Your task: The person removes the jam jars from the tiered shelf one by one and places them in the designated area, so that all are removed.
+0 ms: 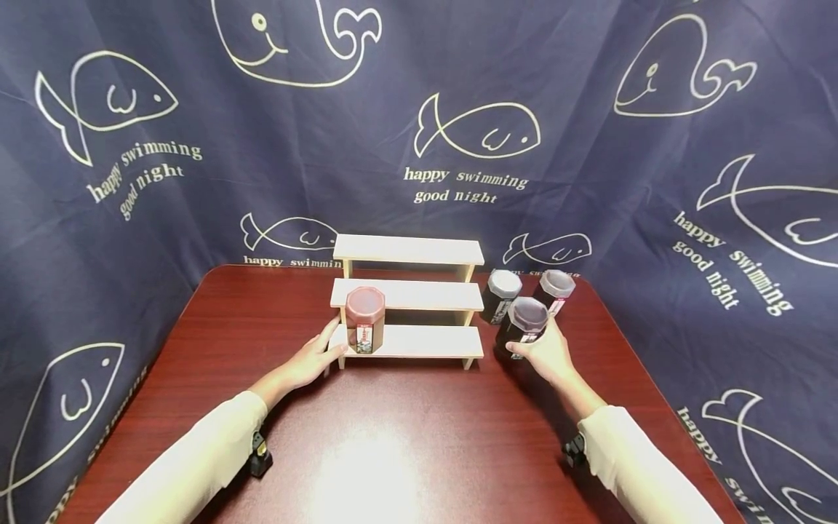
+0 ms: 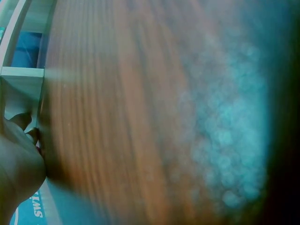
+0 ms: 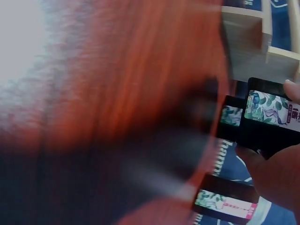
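A three-step wooden shelf (image 1: 425, 340) with pale treads stands at the table's back. On the left of its lowest step sits a jar with a pink lid (image 1: 365, 309), upright. My left hand (image 1: 310, 358) is at that step's left end, its thumb close to the jar; whether it touches the jar is unclear. To the shelf's right, my right hand (image 1: 550, 353) grips a dark jar with a purplish lid (image 1: 527, 316), thumb in front. The right wrist view shows this jar's (image 3: 265, 133) leafy label. The left hand's fingers (image 2: 21, 121) show dimly beside the shelf.
Behind the gripped jar stand a dark jar with a whitish lid (image 1: 503, 291) and another with a greyish lid (image 1: 556, 291). The reddish-brown table (image 1: 419, 415) carries a bright glare patch in front. A dark blue fish-print curtain (image 1: 393, 182) hangs behind and at both sides.
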The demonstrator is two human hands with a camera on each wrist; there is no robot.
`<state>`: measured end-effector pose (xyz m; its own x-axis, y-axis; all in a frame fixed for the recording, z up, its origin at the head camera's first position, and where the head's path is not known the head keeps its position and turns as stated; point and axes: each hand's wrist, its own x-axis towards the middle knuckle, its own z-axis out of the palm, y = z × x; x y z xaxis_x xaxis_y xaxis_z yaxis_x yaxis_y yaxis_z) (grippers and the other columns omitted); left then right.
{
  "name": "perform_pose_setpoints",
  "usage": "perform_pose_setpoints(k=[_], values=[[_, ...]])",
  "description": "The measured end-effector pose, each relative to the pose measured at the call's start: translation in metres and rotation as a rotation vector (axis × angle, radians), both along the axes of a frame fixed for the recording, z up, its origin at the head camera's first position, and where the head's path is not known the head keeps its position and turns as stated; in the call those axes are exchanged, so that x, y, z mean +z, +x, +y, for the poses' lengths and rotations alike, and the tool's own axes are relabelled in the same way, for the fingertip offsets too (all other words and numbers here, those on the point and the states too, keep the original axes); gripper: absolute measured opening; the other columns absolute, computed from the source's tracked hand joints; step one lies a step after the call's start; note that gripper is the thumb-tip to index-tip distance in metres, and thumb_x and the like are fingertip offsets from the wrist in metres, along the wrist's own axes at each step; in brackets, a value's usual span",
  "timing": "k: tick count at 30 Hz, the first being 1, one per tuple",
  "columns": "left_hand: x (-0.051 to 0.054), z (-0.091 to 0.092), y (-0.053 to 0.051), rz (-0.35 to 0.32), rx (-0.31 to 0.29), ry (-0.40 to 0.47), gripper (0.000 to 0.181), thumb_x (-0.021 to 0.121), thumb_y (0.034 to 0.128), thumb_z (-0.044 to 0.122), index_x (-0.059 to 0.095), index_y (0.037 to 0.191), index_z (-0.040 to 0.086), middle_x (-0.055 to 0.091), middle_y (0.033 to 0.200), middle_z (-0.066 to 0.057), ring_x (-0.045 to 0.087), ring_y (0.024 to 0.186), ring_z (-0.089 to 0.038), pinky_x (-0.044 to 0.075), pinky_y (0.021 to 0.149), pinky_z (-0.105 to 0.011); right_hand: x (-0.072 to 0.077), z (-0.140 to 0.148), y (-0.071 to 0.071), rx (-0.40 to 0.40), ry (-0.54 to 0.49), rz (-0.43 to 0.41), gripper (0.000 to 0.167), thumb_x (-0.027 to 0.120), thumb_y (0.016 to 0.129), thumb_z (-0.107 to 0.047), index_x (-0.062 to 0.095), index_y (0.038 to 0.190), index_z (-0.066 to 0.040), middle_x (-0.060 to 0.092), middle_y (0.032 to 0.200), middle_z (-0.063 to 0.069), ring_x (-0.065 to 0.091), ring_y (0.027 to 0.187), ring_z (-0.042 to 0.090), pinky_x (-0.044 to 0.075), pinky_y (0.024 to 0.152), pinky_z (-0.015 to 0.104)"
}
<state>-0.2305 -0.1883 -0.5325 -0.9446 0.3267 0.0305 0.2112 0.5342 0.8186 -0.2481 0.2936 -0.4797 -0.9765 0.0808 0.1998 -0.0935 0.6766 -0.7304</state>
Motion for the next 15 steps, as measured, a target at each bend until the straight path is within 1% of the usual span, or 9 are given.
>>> perform_pose_setpoints(k=[3, 5, 6, 7, 9, 10, 11, 13, 15], values=[[0.002, 0.001, 0.001, -0.008, 0.0, 0.016, 0.075, 0.055, 0.1043, 0.036, 0.013, 0.163, 0.015, 0.055, 0.123, -0.027, 0.058, 0.061, -0.018, 0.043, 0.092, -0.048, -0.006, 0.0, 0.001, 0.009, -0.016, -0.003, 0.091, 0.092, 0.069, -0.016, 0.043, 0.145, -0.004, 0.061, 0.128, 0.022, 0.056, 0.121, 0.04, 0.039, 0.103, 0.052], [0.003, 0.001, 0.002, -0.021, -0.003, 0.02, 0.075, 0.055, 0.1046, 0.036, 0.012, 0.163, 0.016, 0.059, 0.114, -0.024, 0.059, 0.056, -0.019, 0.044, 0.09, -0.047, -0.011, 0.0, 0.001, 0.017, -0.014, -0.009, 0.092, 0.093, 0.069, -0.017, 0.042, 0.145, -0.003, 0.061, 0.128, 0.022, 0.057, 0.12, 0.04, 0.039, 0.103, 0.051], [0.004, 0.001, 0.002, -0.023, -0.004, 0.019, 0.075, 0.055, 0.1047, 0.036, 0.012, 0.163, 0.016, 0.06, 0.107, -0.022, 0.059, 0.055, -0.019, 0.044, 0.089, -0.046, -0.013, 0.0, 0.001, 0.019, -0.011, -0.013, 0.093, 0.093, 0.069, -0.017, 0.042, 0.145, -0.002, 0.061, 0.127, 0.022, 0.057, 0.12, 0.04, 0.04, 0.103, 0.051], [0.004, 0.001, 0.002, -0.024, -0.004, 0.019, 0.075, 0.055, 0.1046, 0.035, 0.012, 0.163, 0.016, 0.06, 0.107, -0.02, 0.059, 0.055, -0.019, 0.045, 0.088, -0.046, -0.015, 0.0, 0.002, 0.021, -0.004, -0.017, 0.093, 0.093, 0.068, -0.018, 0.042, 0.144, -0.002, 0.061, 0.126, 0.023, 0.058, 0.119, 0.04, 0.04, 0.103, 0.052], [0.004, 0.001, 0.002, -0.025, -0.005, 0.015, 0.075, 0.055, 0.1046, 0.035, 0.012, 0.163, 0.017, 0.06, 0.1, -0.017, 0.059, 0.055, -0.019, 0.045, 0.087, -0.044, -0.018, -0.001, 0.004, 0.022, 0.008, -0.027, 0.092, 0.093, 0.068, -0.018, 0.042, 0.143, 0.001, 0.061, 0.125, 0.024, 0.058, 0.118, 0.041, 0.041, 0.102, 0.052], [0.004, 0.001, 0.002, -0.029, -0.003, 0.017, 0.075, 0.055, 0.1045, 0.035, 0.012, 0.163, 0.018, 0.06, 0.094, -0.015, 0.059, 0.055, -0.019, 0.046, 0.084, -0.043, -0.02, -0.001, 0.004, 0.023, 0.015, -0.029, 0.092, 0.093, 0.068, -0.019, 0.042, 0.142, 0.001, 0.062, 0.124, 0.024, 0.058, 0.117, 0.041, 0.041, 0.102, 0.052], [0.004, 0.001, 0.002, -0.029, -0.002, 0.021, 0.075, 0.055, 0.1045, 0.035, 0.012, 0.163, 0.018, 0.06, 0.092, -0.015, 0.059, 0.055, -0.019, 0.046, 0.081, -0.042, -0.021, -0.001, 0.004, 0.023, 0.018, -0.032, 0.092, 0.093, 0.068, -0.019, 0.042, 0.142, 0.002, 0.062, 0.123, 0.024, 0.059, 0.116, 0.042, 0.041, 0.101, 0.052], [0.004, 0.001, 0.002, -0.026, -0.001, 0.029, 0.075, 0.056, 0.1044, 0.035, 0.013, 0.163, 0.017, 0.06, 0.097, -0.016, 0.059, 0.055, -0.02, 0.048, 0.077, -0.041, -0.023, -0.003, 0.005, 0.025, 0.017, -0.035, 0.09, 0.093, 0.068, -0.018, 0.043, 0.14, 0.003, 0.061, 0.123, 0.025, 0.059, 0.116, 0.042, 0.041, 0.101, 0.052], [0.004, 0.001, 0.002, -0.029, 0.001, 0.028, 0.075, 0.055, 0.1045, 0.035, 0.013, 0.163, 0.017, 0.059, 0.094, -0.016, 0.059, 0.055, -0.02, 0.048, 0.076, -0.04, -0.024, -0.004, 0.006, 0.028, 0.015, -0.038, 0.09, 0.093, 0.068, -0.018, 0.043, 0.139, 0.004, 0.061, 0.123, 0.025, 0.058, 0.116, 0.042, 0.041, 0.101, 0.053]])
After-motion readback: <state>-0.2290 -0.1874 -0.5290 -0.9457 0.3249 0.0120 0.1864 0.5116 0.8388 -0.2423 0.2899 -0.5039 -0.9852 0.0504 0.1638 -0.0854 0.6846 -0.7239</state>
